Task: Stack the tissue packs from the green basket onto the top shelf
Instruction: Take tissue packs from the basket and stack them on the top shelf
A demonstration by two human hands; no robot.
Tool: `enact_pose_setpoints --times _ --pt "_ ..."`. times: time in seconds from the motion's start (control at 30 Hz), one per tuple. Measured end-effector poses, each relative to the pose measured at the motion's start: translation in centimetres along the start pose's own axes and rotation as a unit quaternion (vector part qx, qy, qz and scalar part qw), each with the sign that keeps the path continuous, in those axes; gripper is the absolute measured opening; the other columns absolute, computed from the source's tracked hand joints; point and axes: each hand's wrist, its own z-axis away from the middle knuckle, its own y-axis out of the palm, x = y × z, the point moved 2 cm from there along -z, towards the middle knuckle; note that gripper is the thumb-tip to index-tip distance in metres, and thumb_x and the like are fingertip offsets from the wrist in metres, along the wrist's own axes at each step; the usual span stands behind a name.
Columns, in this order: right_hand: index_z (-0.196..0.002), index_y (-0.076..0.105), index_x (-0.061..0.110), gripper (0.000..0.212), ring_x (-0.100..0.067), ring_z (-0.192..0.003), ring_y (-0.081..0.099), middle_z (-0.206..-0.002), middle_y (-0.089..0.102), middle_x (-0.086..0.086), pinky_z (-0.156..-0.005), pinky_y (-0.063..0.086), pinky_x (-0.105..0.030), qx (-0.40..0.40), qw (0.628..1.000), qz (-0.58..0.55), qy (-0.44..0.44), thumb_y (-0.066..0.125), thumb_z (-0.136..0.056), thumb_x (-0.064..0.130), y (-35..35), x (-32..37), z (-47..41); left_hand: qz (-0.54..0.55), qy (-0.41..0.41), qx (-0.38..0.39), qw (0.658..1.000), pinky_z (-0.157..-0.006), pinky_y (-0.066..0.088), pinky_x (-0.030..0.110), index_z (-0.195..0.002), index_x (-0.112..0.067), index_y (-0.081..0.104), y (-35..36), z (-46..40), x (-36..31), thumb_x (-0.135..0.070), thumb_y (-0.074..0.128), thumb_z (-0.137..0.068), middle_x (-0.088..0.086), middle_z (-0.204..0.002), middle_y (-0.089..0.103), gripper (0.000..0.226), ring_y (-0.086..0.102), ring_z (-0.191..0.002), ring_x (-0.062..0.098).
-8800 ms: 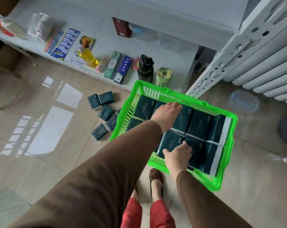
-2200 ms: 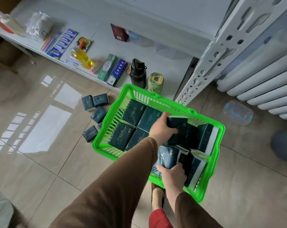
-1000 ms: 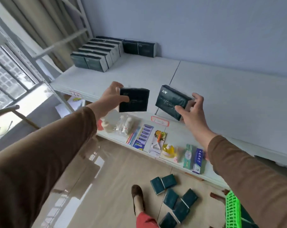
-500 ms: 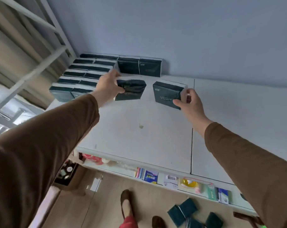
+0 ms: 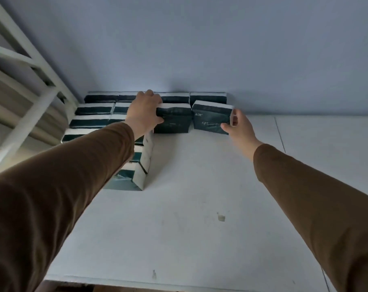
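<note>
Both dark green plastic-wrapped tissue packs now reach the white top shelf (image 5: 200,207): my left hand (image 5: 143,114) clamps one (image 5: 174,121), my right hand (image 5: 240,127) pinches the other (image 5: 210,119), seemingly touching down.

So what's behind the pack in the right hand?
Behind the pack held by the right hand, another dark pack stands against the wall. Its lower part is covered.

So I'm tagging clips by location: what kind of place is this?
Probably a small shop or stockroom: rows of identical dark tissue packs on a white metal shelf, each hand setting down another pack.
</note>
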Motion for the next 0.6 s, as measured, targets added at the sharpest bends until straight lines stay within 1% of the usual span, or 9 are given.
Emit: enact_pose_setpoints --times 0.07,0.1,0.2,0.27,0.3,0.37,0.43,0.5,0.6 --pt "-0.133 0.051 0.015 0.043 -0.021 -0.111 0.059 -0.127 0.062 -0.002 -0.094 0.048 -0.033 -0.014 1.0 0.008 0.01 0.066 -0.093 0.016 0.7 0.1 -0.8 -0.039 0.014 -0.001 0.999 -0.092 0.047 0.044 -0.128 -0.016 0.054 0.3 -0.9 0.4 -0.027 0.078 -0.08 0.007 -0.122 0.053 0.055 0.046 -0.113 0.03" --pt "-0.132 0.052 0.015 0.041 -0.019 -0.11 0.059 -0.126 0.062 -0.001 -0.092 0.048 -0.03 -0.025 1.0 0.011 0.014 0.066 -0.093 0.015 0.9 0.1 -1.1 -0.049 0.016 -0.006 0.999 -0.092 0.047 0.044 -0.128 -0.015 0.053 0.6 -1.2 0.5 -0.028 0.078 -0.079 0.007 -0.122 0.052 0.056 0.046 -0.112 0.03" --pt "-0.115 0.052 0.016 0.029 -0.017 -0.099 0.06 -0.111 0.062 0.001 -0.074 0.044 -0.015 -0.07 0.997 0.009 0.02 0.068 -0.091 0.012 1.6 0.0 -1.3 -0.056 0.018 -0.036 0.998 -0.09 0.046 0.044 -0.125 -0.016 0.049 1.4 -1.6 0.8 -0.035 0.08 -0.076 0.007 -0.119 0.052 0.061 0.046 -0.109 0.03" --pt "-0.107 0.049 0.017 0.029 -0.016 -0.093 0.06 -0.101 0.06 0.003 -0.064 0.039 -0.009 -0.093 0.995 0.01 0.016 0.069 -0.088 0.011 1.9 0.1 -1.2 -0.067 0.033 -0.043 0.996 -0.091 0.044 0.044 -0.121 -0.018 0.049 1.9 -1.4 0.8 -0.039 0.077 -0.077 0.006 -0.116 0.055 0.056 0.047 -0.109 0.029" --pt "-0.106 0.048 0.016 0.029 -0.017 -0.091 0.06 -0.1 0.06 0.003 -0.064 0.039 -0.011 -0.096 0.995 0.01 0.018 0.07 -0.087 0.012 2.1 0.0 -1.1 -0.083 0.038 -0.042 0.995 -0.092 0.044 0.045 -0.119 -0.018 0.05 2.0 -1.3 0.8 -0.04 0.076 -0.078 0.006 -0.115 0.054 0.053 0.046 -0.109 0.03" --pt "-0.109 0.048 0.012 0.034 -0.019 -0.094 0.061 -0.105 0.062 -0.002 -0.069 0.042 -0.019 -0.079 0.996 0.007 0.029 0.073 -0.086 0.014 2.2 -0.2 -0.8 -0.115 0.028 -0.036 0.992 -0.093 0.044 0.045 -0.119 -0.016 0.05 1.9 -1.0 0.5 -0.043 0.075 -0.077 0.008 -0.117 0.051 0.055 0.045 -0.11 0.031" --pt "-0.121 0.046 0.008 0.046 -0.02 -0.101 0.059 -0.115 0.06 -0.007 -0.076 0.043 -0.024 -0.047 0.998 0.0 0.038 0.074 -0.085 0.016 1.9 -0.3 -0.3 -0.132 0.002 -0.029 0.991 -0.095 0.042 0.045 -0.124 -0.013 0.048 1.6 -0.5 -0.1 -0.044 0.075 -0.076 0.011 -0.121 0.046 0.063 0.044 -0.112 0.032" --pt "-0.133 0.043 0.008 0.058 -0.02 -0.108 0.055 -0.124 0.055 -0.009 -0.084 0.044 -0.028 -0.033 0.999 0.011 0.034 0.074 -0.086 0.019 0.8 -0.3 0.7 -0.121 -0.02 -0.035 0.992 -0.097 0.041 0.046 -0.129 -0.013 0.045 1.3 0.7 -0.9 -0.043 0.076 -0.075 0.011 -0.125 0.042 0.069 0.042 -0.114 0.032" --pt "-0.138 0.042 0.01 0.06 -0.023 -0.116 0.054 -0.132 0.052 -0.011 -0.098 0.047 -0.037 -0.025 0.998 0.055 0.005 0.072 -0.087 0.024 -2.0 -0.4 3.1 -0.091 -0.038 -0.057 0.994 -0.1 0.039 0.046 -0.13 -0.016 0.045 0.9 3.8 -3.3 -0.035 0.075 -0.076 0.01 -0.13 0.042 0.065 0.041 -0.118 0.032"
